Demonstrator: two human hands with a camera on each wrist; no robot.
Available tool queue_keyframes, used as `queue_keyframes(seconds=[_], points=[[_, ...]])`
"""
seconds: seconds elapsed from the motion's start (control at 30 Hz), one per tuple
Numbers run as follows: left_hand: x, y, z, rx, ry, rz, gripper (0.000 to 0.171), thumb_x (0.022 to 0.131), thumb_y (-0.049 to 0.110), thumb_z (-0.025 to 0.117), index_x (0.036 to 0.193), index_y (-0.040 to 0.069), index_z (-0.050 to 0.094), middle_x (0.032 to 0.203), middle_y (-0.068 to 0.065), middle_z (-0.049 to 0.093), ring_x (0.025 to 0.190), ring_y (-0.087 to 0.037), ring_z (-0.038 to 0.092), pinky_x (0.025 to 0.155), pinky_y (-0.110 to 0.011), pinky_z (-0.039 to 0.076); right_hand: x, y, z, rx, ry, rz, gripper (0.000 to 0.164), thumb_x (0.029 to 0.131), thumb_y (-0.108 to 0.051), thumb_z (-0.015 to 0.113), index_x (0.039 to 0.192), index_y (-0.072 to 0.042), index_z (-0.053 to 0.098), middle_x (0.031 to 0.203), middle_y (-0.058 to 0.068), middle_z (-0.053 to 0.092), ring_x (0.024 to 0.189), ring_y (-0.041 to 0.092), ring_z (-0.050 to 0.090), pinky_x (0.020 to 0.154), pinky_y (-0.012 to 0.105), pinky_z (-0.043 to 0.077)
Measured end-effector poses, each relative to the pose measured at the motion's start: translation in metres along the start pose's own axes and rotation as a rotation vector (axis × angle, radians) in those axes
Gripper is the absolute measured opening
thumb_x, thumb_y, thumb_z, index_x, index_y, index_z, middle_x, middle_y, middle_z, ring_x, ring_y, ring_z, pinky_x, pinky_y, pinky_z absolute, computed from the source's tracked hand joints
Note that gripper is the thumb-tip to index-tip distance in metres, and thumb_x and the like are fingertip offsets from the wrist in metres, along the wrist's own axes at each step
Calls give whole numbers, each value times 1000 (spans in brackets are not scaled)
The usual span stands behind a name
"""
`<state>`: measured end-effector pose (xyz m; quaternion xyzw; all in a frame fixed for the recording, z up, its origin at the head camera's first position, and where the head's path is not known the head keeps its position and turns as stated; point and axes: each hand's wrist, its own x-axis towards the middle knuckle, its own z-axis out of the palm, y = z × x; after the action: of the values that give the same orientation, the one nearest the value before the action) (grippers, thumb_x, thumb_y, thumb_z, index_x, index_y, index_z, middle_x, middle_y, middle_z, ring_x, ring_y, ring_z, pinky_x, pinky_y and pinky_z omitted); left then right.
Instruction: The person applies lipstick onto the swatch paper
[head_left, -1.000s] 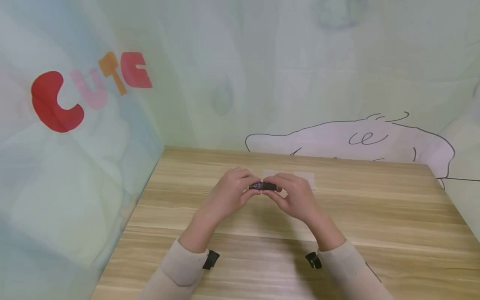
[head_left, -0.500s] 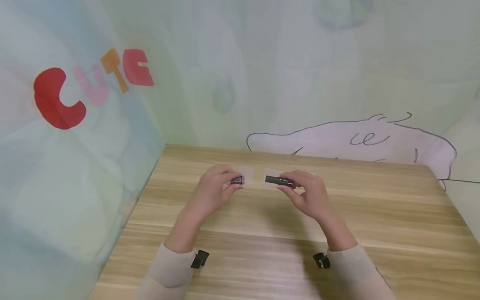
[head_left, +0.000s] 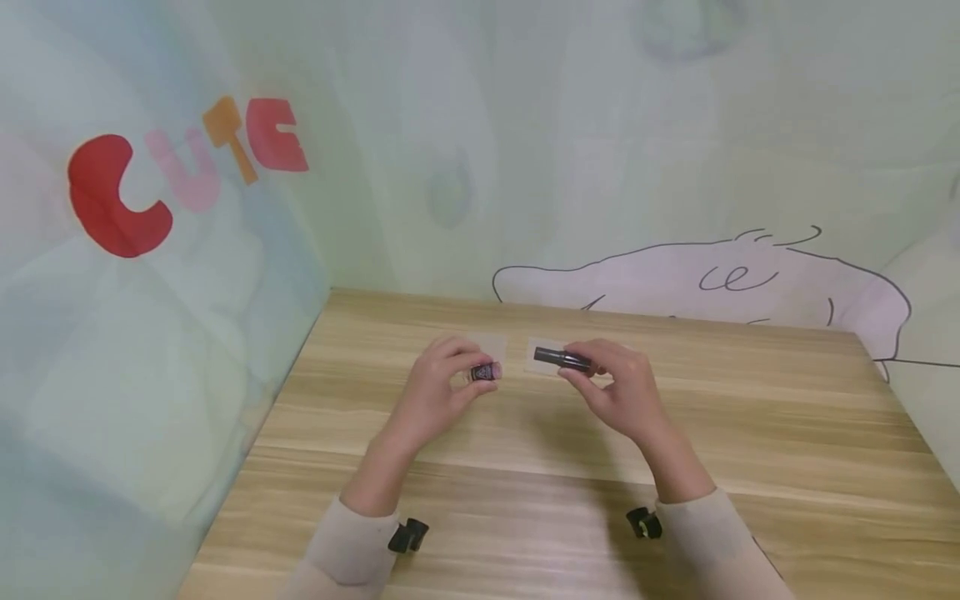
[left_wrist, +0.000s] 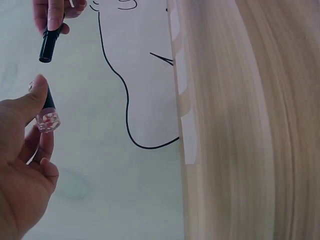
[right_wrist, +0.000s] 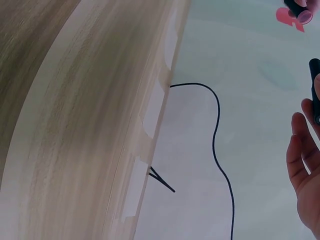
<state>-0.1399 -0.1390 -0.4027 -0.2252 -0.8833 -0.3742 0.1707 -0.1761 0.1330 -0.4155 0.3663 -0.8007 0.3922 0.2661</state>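
My left hand [head_left: 438,387] pinches a short dark lipstick cap [head_left: 483,372] between thumb and fingers. The cap has a printed label and a pinkish end facing right; in the left wrist view its other end looks clear with a red and white pattern. On the right, my right hand [head_left: 618,387] pinches a slim black lipstick tube [head_left: 562,359], whose narrower end points left towards the cap. Cap and tube are apart, held above the table. Much of the tube's thicker end is hidden by the right fingers.
Beneath the hands lies a wood-grain table [head_left: 510,517]. Pale rectangular patches [left_wrist: 190,137] lie on it near its far edge. A printed cloth wall [head_left: 420,150] rises behind and to the left.
The cap and tube, end to end a second ago, have come apart as the hands moved left and right. Since then my left hand has shifted slightly back right, and the cap has tilted.
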Motion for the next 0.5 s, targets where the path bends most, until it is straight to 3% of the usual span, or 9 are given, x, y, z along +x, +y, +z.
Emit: queue_keyframes(seconds=[0.13, 0.33, 0.5], points=[[-4, -1, 3, -53, -8, -48, 25, 77, 15, 88, 99, 8, 78, 100, 3, 70, 94, -14, 63, 83, -37, 55, 0, 1, 0, 1, -1, 7, 28, 77, 3, 85, 103, 0, 74, 92, 7, 75, 67, 12, 62, 58, 19, 51], [-9, -3, 7, -137, 5, -88, 25, 78, 14, 87, 101, 10, 77, 97, 4, 70, 87, -11, 63, 76, -36, 56, 0, 2, 1, 1, 10, 10, 29, 77, 4, 85, 103, -1, 74, 92, 7, 75, 68, 13, 63, 56, 27, 54], [-11, -5, 7, -149, -4, -136, 25, 79, 14, 87, 102, 12, 77, 95, 7, 71, 84, -8, 64, 74, -36, 54, 0, 3, 1, -4, 13, 13, 29, 77, 3, 85, 104, -1, 74, 92, 8, 75, 68, 13, 64, 55, 30, 55]])
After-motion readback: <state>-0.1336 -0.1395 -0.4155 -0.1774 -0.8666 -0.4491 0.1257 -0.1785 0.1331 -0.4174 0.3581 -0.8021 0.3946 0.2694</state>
